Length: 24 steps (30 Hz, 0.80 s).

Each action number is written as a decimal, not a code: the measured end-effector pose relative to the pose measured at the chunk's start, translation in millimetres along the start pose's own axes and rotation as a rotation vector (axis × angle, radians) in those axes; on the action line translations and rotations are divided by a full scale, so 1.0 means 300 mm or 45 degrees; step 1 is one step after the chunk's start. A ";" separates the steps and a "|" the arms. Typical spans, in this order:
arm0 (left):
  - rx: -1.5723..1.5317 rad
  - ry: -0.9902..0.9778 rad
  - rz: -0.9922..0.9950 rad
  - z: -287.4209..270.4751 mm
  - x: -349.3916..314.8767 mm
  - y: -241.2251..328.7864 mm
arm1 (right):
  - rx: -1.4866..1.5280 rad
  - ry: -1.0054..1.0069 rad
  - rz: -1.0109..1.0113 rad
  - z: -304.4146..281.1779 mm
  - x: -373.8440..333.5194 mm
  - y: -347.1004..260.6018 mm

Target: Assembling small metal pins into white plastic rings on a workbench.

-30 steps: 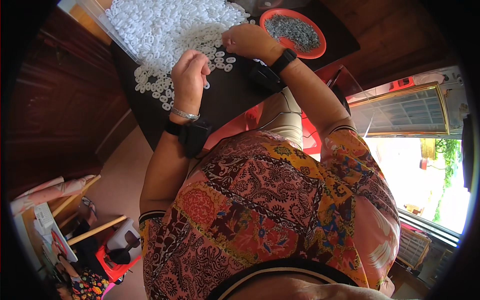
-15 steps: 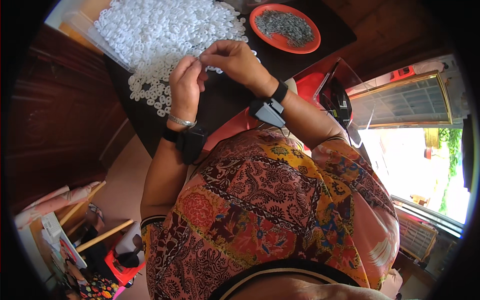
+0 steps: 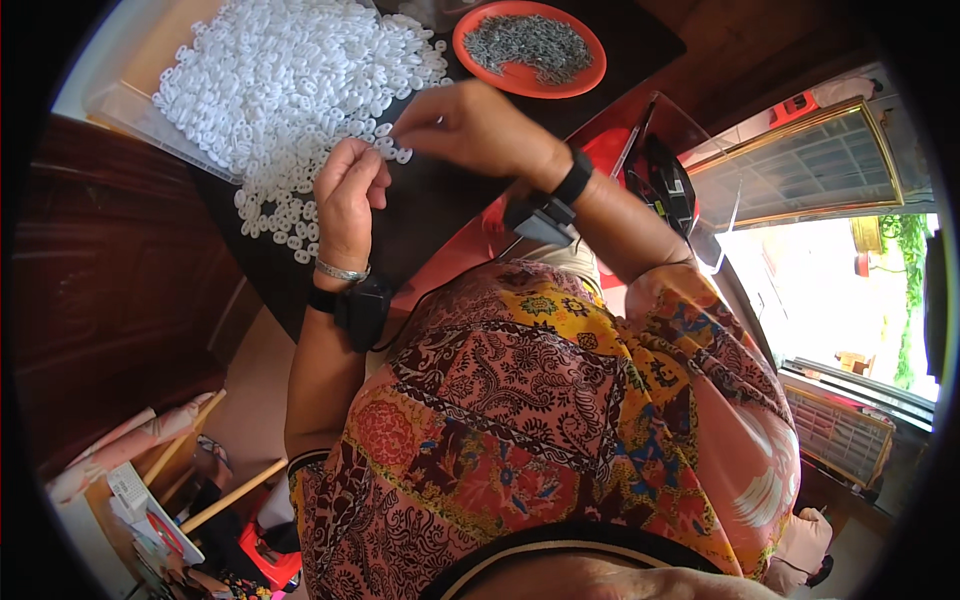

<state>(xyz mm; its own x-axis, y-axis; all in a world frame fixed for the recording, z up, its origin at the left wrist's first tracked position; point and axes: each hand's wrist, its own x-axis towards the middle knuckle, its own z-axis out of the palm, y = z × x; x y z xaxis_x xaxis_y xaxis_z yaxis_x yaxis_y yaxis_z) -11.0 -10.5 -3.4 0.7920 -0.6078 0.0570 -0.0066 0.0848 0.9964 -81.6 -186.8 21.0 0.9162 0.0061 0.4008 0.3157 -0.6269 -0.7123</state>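
My left hand (image 3: 346, 200) is raised over the near edge of a heap of small white oval plastic pieces with holes (image 3: 290, 90). Its thumb and forefinger are pressed together; whatever lies between them is hidden. To its right, my right hand (image 3: 480, 130) bends inward with thumb and fingers pinched, the tips a little apart from the left fingertips. Beside those tips lie a few loose white pieces, and I cannot make out anything in the pinch. Beyond my right hand, an orange plate (image 3: 597, 78) carries a pile of small grey metal pieces (image 3: 530, 48).
The dark tabletop (image 3: 420, 215) reaches under both hands. A clear plastic tray (image 3: 150, 125) sits by the heap's left side. Close to my right forearm stands a red see-through box (image 3: 600, 125) with a black object (image 3: 662, 185) at it. A bright opening is at the right.
The fingertips of my two hands, together before, have come apart. My right hand has drawn away from the left one, and the whole view has shifted slightly.
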 end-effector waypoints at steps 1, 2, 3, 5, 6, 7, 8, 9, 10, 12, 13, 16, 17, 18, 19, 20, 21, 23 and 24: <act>-0.009 -0.002 0.010 -0.007 -0.003 0.000 | -0.101 0.035 -0.009 -0.041 0.008 0.021; -0.020 -0.015 0.022 -0.007 -0.002 0.001 | -0.210 0.077 -0.012 -0.097 0.015 0.047; -0.023 -0.017 0.022 -0.009 0.001 -0.002 | -0.418 0.092 -0.051 -0.156 0.022 0.085; 0.010 -0.036 0.024 -0.011 0.005 -0.004 | -0.627 0.104 -0.096 -0.252 0.038 0.171; 0.005 -0.040 0.028 -0.008 0.004 0.000 | -0.735 -0.014 0.000 -0.290 0.043 0.215; 0.010 -0.040 0.011 -0.005 0.002 0.005 | -0.841 -0.132 0.097 -0.317 0.046 0.251; 0.016 -0.039 -0.006 -0.003 0.002 0.007 | -0.845 -0.132 0.097 -0.330 0.044 0.292; 0.013 -0.041 -0.004 -0.005 0.002 0.006 | -0.911 -0.207 0.122 -0.331 0.040 0.321; 0.010 -0.041 -0.003 -0.007 0.005 0.003 | -0.976 -0.281 0.148 -0.334 0.033 0.346; 0.008 -0.029 -0.004 -0.015 0.007 -0.001 | -1.014 -0.291 0.146 -0.318 0.038 0.326; 0.012 -0.014 0.002 -0.017 0.009 -0.002 | -1.053 -0.298 0.149 -0.311 0.039 0.319; 0.011 0.005 0.001 -0.017 0.008 -0.006 | -1.046 -0.267 0.121 -0.307 0.034 0.330; 0.000 0.012 -0.006 -0.015 0.009 -0.007 | -1.046 -0.267 0.122 -0.307 0.036 0.324; 0.000 0.012 -0.007 -0.015 0.010 -0.007 | -1.073 -0.276 0.100 -0.307 0.038 0.315; 0.012 0.005 -0.008 -0.016 0.010 -0.007 | -1.100 -0.286 0.078 -0.306 0.040 0.306; 0.023 -0.001 -0.011 -0.015 0.010 -0.008 | -1.099 -0.288 0.078 -0.304 0.040 0.302; 0.023 0.000 -0.013 -0.014 0.011 -0.010 | -1.167 -0.310 0.074 -0.301 0.040 0.298; -0.008 -0.005 -0.018 -0.014 0.014 -0.012 | -1.231 -0.335 0.070 -0.295 0.048 0.295; -0.007 -0.004 -0.021 -0.013 0.014 -0.012 | -1.297 -0.376 0.061 -0.289 0.056 0.294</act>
<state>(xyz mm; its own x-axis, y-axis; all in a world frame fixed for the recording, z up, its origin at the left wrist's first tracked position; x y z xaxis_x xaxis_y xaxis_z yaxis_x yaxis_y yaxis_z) -5.2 -10.1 -7.1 0.7898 -0.6120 0.0405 0.0098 0.0786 0.9969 -59.8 -309.5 14.9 0.9890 0.0672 0.1315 0.0472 -0.9876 0.1498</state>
